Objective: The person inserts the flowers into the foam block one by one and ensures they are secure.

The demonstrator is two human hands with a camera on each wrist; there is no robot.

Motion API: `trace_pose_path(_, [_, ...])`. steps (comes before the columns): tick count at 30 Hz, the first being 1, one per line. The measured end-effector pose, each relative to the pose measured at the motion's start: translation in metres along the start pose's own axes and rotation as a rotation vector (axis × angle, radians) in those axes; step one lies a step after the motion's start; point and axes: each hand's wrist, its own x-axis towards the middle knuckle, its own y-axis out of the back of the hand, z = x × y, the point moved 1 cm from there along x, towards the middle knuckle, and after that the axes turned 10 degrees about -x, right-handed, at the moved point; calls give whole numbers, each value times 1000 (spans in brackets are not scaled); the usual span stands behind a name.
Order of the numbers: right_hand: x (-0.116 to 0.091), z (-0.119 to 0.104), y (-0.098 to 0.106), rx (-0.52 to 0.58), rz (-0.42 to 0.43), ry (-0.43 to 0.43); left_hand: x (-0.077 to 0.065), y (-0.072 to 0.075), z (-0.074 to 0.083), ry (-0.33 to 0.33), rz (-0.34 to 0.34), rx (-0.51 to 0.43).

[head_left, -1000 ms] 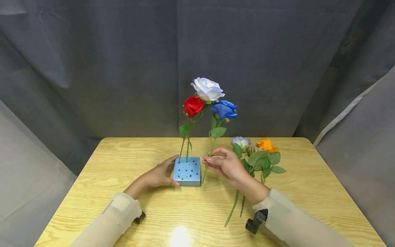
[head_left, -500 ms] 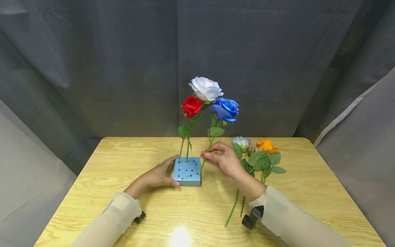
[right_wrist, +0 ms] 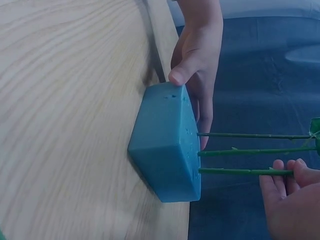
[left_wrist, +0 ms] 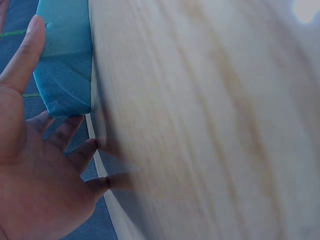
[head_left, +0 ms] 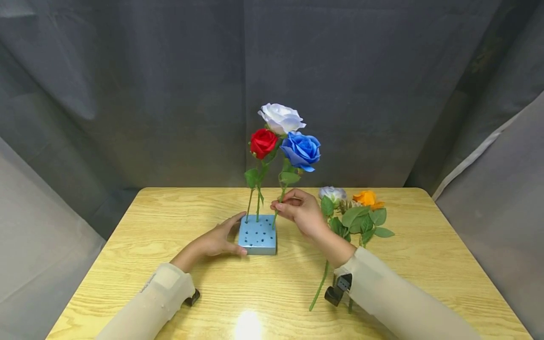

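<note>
I watch by camera as the right hand (head_left: 307, 216) pinches the blue rose (head_left: 301, 150) by its stem, its end at the block's top; red rose (head_left: 262, 143) and white rose (head_left: 282, 118) stand in that block (head_left: 257, 237), gripped by the left hand (head_left: 216, 240).

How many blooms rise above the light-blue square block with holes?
3: the large white rose at top, the small red rose lower left, and the blue rose lower right, its green stem pinched by the right hand.
</note>
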Motion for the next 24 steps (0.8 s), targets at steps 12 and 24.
trace_pose_path(12, [11, 0, -10, -11, 35, 35, 0, 0, 1, -10, -3, 4])
trace_pose_path(24, [15, 5, -11, -19, 26, 39, 1, 1, 1, 2, 1, -8])
